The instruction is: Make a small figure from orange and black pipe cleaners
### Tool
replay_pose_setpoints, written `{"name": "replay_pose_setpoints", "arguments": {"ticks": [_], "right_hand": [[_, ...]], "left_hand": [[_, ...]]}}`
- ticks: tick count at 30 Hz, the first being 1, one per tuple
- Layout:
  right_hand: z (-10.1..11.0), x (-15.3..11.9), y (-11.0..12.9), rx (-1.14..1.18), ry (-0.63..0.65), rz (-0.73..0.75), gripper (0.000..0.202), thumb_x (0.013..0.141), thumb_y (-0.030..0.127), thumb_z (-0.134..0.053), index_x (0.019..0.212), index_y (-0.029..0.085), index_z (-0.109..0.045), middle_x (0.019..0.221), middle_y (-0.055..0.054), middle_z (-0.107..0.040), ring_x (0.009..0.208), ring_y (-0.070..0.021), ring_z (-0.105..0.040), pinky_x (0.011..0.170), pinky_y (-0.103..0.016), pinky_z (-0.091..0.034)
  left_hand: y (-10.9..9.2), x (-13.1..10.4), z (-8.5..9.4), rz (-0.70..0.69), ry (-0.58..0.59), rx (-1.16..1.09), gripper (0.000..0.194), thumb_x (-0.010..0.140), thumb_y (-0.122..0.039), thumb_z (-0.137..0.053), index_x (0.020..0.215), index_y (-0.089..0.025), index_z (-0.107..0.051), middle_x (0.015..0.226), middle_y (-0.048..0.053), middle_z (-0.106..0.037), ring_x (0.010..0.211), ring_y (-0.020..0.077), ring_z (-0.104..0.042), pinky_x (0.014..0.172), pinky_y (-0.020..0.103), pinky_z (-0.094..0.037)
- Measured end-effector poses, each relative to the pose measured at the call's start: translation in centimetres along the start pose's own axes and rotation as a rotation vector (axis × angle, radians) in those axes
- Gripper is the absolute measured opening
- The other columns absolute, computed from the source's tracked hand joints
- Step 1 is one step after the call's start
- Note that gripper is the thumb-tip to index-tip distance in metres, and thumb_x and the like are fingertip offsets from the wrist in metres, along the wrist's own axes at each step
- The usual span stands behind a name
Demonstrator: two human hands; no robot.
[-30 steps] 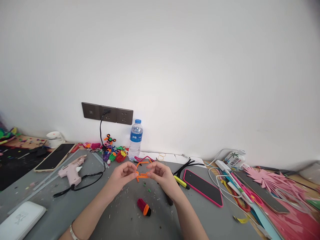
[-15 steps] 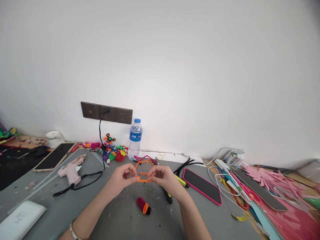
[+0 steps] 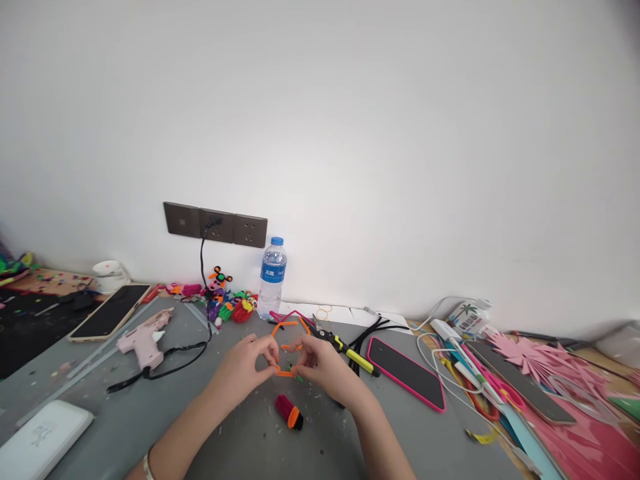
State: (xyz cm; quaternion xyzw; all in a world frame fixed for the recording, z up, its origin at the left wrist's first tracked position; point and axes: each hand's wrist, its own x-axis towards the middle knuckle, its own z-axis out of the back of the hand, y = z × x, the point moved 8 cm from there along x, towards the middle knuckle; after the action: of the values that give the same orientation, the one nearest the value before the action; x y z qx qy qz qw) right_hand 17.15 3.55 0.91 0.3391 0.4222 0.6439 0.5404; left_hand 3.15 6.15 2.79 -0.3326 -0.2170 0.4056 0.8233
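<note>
An orange pipe cleaner (image 3: 286, 374), bent into angular turns, is stretched between my two hands above the grey mat. My left hand (image 3: 253, 360) pinches it from the left with thumb and fingertips. From the other side my right hand (image 3: 317, 360) is closed on it too. A further length of the orange strand rises behind the fingers. Below the hands lies a small magenta roll (image 3: 289, 411) with an orange band and a black end. Pliers with yellow and black handles (image 3: 353, 355) rest just behind my right hand, partly covered by it.
A water bottle (image 3: 273, 279) stands against the wall beside small colourful figures (image 3: 235, 307). To the left are a pink glue gun (image 3: 145, 341) with its cord, a phone (image 3: 110, 313) and a white box (image 3: 46, 437). A pink-edged phone (image 3: 406, 373) and black strips (image 3: 373, 328) lie right.
Both hands have come slightly lower and nearer, with the lower stretch of the orange pipe cleaner moving down. More of the pliers shows behind my right hand.
</note>
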Motion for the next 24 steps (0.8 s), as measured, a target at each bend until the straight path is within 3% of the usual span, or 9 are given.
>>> {"name": "replay_pose_setpoints", "arguments": {"ticks": [8, 14, 24], "right_hand": [[-0.8, -0.1, 0.7, -0.148, 0.03, 0.038, 0.035, 0.068, 0.003, -0.053, 0.097, 0.023, -0.058, 0.062, 0.006, -0.056, 0.057, -0.0128, -0.051, 0.055, -0.021, -0.037], [-1.4, 0.0, 1.4, -0.273, 0.047, 0.095, 0.043, 0.065, -0.003, -0.049, 0.097, 0.025, -0.058, 0.061, 0.007, -0.052, 0.056, -0.0115, -0.048, 0.054, -0.019, -0.033], [-2.1, 0.0, 1.2, -0.348, 0.065, 0.124, 0.051, 0.065, -0.004, -0.048, 0.105, 0.026, -0.052, 0.061, 0.008, -0.047, 0.057, -0.0107, -0.047, 0.052, -0.018, -0.029]], "left_hand": [[0.2, -0.3, -0.4, 0.073, 0.012, 0.268, 0.009, 0.075, -0.016, -0.055, 0.077, -0.024, -0.059, 0.078, -0.002, -0.05, 0.062, 0.0145, -0.05, 0.058, 0.023, -0.031], [-0.1, -0.3, -1.2, -0.006, 0.016, 0.367, 0.015, 0.076, -0.011, -0.054, 0.077, -0.024, -0.06, 0.077, -0.001, -0.048, 0.064, 0.0158, -0.05, 0.058, 0.024, -0.029], [0.1, -0.3, -1.7, -0.003, 0.044, 0.39, 0.017, 0.074, -0.008, -0.054, 0.074, -0.023, -0.062, 0.077, 0.001, -0.049, 0.066, 0.0158, -0.051, 0.059, 0.023, -0.03]]}}
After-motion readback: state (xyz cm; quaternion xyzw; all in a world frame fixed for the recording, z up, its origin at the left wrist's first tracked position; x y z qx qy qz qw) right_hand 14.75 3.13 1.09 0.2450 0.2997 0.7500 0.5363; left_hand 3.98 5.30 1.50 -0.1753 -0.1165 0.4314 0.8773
